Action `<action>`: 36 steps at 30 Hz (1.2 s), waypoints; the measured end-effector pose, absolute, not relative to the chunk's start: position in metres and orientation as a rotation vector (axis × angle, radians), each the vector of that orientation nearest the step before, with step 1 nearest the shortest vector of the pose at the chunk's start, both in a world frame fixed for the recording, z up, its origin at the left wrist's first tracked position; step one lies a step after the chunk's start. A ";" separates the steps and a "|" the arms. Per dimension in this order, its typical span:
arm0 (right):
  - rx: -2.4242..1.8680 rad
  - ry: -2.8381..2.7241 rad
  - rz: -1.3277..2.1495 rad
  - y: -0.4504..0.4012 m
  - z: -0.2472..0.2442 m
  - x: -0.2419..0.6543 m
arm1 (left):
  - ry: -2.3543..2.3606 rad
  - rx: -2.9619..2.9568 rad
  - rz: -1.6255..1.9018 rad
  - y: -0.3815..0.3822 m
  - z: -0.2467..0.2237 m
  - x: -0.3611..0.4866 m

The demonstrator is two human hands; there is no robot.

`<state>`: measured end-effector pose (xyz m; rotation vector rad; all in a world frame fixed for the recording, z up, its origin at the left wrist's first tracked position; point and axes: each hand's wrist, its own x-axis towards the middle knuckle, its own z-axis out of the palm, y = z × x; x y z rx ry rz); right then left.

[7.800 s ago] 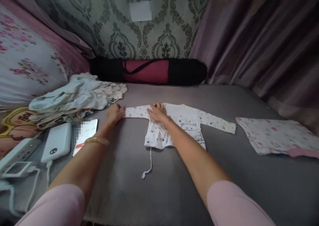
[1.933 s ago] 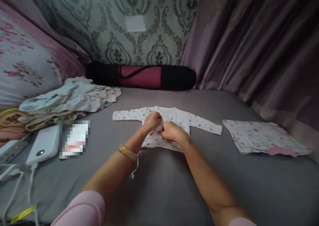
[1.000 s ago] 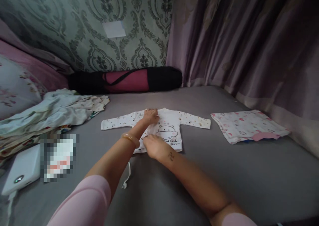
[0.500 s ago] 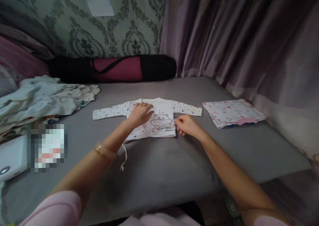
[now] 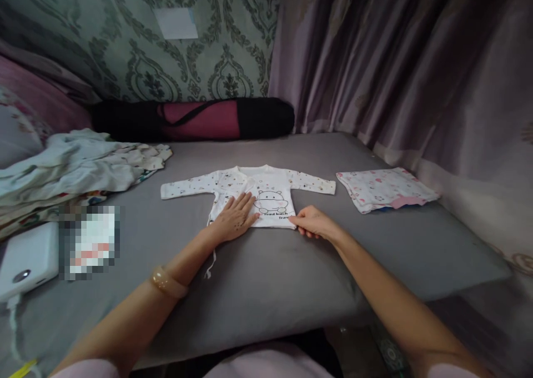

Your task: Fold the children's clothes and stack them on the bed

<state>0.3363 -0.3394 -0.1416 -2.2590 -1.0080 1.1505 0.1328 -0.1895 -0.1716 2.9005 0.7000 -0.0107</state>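
A small white baby shirt (image 5: 270, 179) lies spread out on the grey bed sheet (image 5: 275, 278), sleeves stretched to both sides. It carries a cartoon animal print and dotted sleeves. My left hand (image 5: 235, 217) rests flat on the lower front of the shirt, fingers extended, covering part of it. At the lower right corner of the hem, my right hand (image 5: 312, 221) pinches the fabric between thumb and fingers. A white tie string (image 5: 211, 266) trails from the shirt's lower left side.
Folded pink-patterned clothes (image 5: 387, 189) lie on the right. A pile of clothes (image 5: 83, 164) is at the left, with a white power bank (image 5: 31, 258) and its cable below. A black and maroon long bag (image 5: 200, 120) lies along the wall.
My left hand has come down from the shirt's upper front to lie flat near its hem. My right hand has slid down the right edge to the bottom corner.
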 end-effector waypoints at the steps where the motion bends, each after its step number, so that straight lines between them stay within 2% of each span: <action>1: -2.266 -0.988 1.149 -0.341 -0.142 0.336 | 0.703 2.902 -0.029 -0.189 -0.172 0.133; 13: -2.415 -1.219 1.134 -0.339 -0.128 0.341 | 0.639 2.830 -0.014 -0.185 -0.151 0.132; 18: -2.324 -1.614 0.330 -0.305 -0.120 0.333 | 0.647 2.924 0.208 -0.183 -0.143 0.158; 20: -2.224 -1.709 0.167 -0.288 -0.130 0.323 | 0.704 2.971 0.267 -0.180 -0.151 0.171; 27: -2.275 -1.845 0.104 -0.272 -0.175 0.307 | 0.957 2.985 0.258 -0.164 -0.192 0.176; 36: -2.253 -1.828 0.106 -0.275 -0.176 0.307 | 0.987 3.016 0.266 -0.163 -0.196 0.174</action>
